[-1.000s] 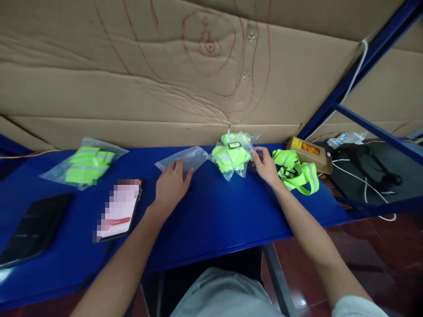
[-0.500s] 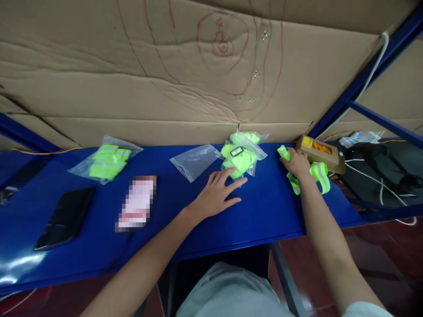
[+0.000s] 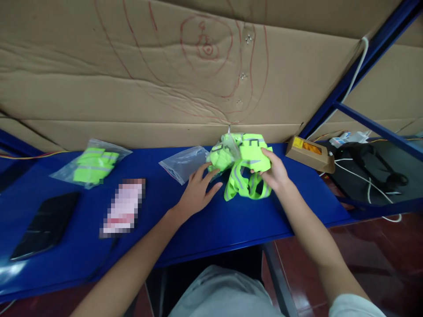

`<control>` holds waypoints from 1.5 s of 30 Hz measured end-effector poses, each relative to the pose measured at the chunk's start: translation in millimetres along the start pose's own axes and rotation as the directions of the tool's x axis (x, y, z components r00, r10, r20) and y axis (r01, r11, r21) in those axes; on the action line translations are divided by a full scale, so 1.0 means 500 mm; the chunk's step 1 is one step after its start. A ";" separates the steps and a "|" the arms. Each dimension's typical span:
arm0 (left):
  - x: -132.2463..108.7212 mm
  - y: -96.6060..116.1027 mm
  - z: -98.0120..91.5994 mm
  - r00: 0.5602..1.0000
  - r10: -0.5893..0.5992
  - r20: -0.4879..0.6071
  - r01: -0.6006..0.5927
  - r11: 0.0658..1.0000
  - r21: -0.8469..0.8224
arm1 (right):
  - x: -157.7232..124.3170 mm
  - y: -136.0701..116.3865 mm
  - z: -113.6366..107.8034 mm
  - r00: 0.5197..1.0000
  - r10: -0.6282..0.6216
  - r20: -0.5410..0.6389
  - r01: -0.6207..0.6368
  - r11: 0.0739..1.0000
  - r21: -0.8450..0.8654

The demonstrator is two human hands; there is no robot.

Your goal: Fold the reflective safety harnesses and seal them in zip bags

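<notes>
My right hand grips a loose neon-yellow reflective strap bundle, lifted just above the blue table, its straps hanging down. Behind it, partly hidden, lies a clear bag packed with the same yellow straps. My left hand rests on the table with fingers spread, its fingertips touching that packed bag. An empty clear plastic bag lies just left of my left hand.
Another packed bag of yellow straps lies at the back left. A phone with a blurred screen and a black phone lie on the left. A brown carton stands at the right edge, cables beyond. Cardboard walls the back.
My right hand picked up the loose yellow straps from the right by the carton and carried them left to the packed bag. My left hand moved right from the empty bag.
</notes>
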State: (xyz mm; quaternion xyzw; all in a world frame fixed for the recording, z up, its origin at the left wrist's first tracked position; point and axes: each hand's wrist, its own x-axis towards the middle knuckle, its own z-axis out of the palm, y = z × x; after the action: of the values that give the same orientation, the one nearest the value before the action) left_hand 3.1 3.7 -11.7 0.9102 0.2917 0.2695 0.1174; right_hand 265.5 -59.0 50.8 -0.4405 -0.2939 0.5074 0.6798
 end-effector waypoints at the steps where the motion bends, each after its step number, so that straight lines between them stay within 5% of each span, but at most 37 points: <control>1: -0.001 -0.002 -0.002 1.000 0.009 0.018 -0.008 0.999 -0.031 | -0.009 0.008 0.011 0.998 0.056 0.019 -0.056 0.998 -0.027; 8: -0.003 0.013 -0.060 0.996 0.084 -0.022 -0.087 0.950 -0.300 | -0.055 0.030 0.046 0.930 0.334 0.154 -0.278 0.912 -0.301; 13: -0.019 0.060 -0.125 0.973 0.229 0.019 -0.186 0.835 -0.518 | -0.067 0.051 0.064 0.848 0.499 0.178 -0.421 0.839 -0.344; 16: -0.021 0.066 -0.127 0.984 0.174 0.047 -0.125 0.843 -0.523 | -0.071 0.081 0.077 0.838 0.511 0.193 -0.442 0.842 -0.310; 20: -0.002 0.047 -0.102 0.986 -0.164 -0.002 0.137 0.827 -0.545 | -0.075 0.104 0.085 0.952 0.280 0.124 -0.229 0.921 -0.316; 23: 0.026 0.037 -0.096 0.940 -0.322 0.112 0.302 0.635 -0.711 | -0.075 0.098 0.076 0.977 0.005 0.213 0.104 0.861 -0.497; 25: 0.044 0.036 -0.102 0.905 -0.350 0.241 0.387 0.446 -0.807 | -0.074 0.089 0.065 0.934 -0.224 0.279 0.350 0.729 -0.588; 28: 0.062 0.039 -0.111 0.838 -0.403 0.366 0.478 0.223 -0.850 | -0.072 0.082 0.051 0.808 -0.479 0.343 0.575 0.514 -0.636; 31: 0.058 0.035 -0.102 0.760 -0.381 0.526 0.597 0.091 -0.797 | -0.079 0.081 0.050 0.704 -0.508 0.497 0.681 0.281 -0.676; 33: 0.046 0.028 -0.086 0.741 -0.288 0.607 0.661 0.150 -0.735 | -0.087 0.081 0.054 0.718 -0.419 0.556 0.679 0.251 -0.690; 35: 0.031 0.018 -0.072 0.774 -0.242 0.584 0.631 0.359 -0.688 | -0.092 0.082 0.060 0.803 -0.361 0.475 0.588 0.349 -0.729; 38: 0.014 0.008 -0.068 0.910 -0.315 0.269 0.413 0.637 -0.651 | -0.088 0.085 0.067 0.930 -0.304 0.208 0.350 0.553 -0.756; 41: 0.007 0.011 -0.081 0.981 -0.180 -0.077 0.093 0.773 -0.627 | -0.078 0.090 0.070 0.976 -0.193 0.100 0.207 0.680 -0.704; 43: 0.004 0.020 -0.086 0.990 -0.009 -0.139 -0.067 0.845 -0.531 | -0.075 0.094 0.072 0.981 -0.158 0.110 0.189 0.693 -0.696; 45: 0.001 0.029 -0.082 0.990 0.056 -0.130 -0.107 0.896 -0.431 | -0.077 0.098 0.075 0.976 -0.157 0.154 0.220 0.676 -0.704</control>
State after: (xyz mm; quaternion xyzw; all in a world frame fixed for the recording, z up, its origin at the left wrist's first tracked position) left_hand -12.8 -5.0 27.9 0.8553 0.1918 0.3843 0.2900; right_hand 200.7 -79.8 25.3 -0.6167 -0.5391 0.2973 0.4906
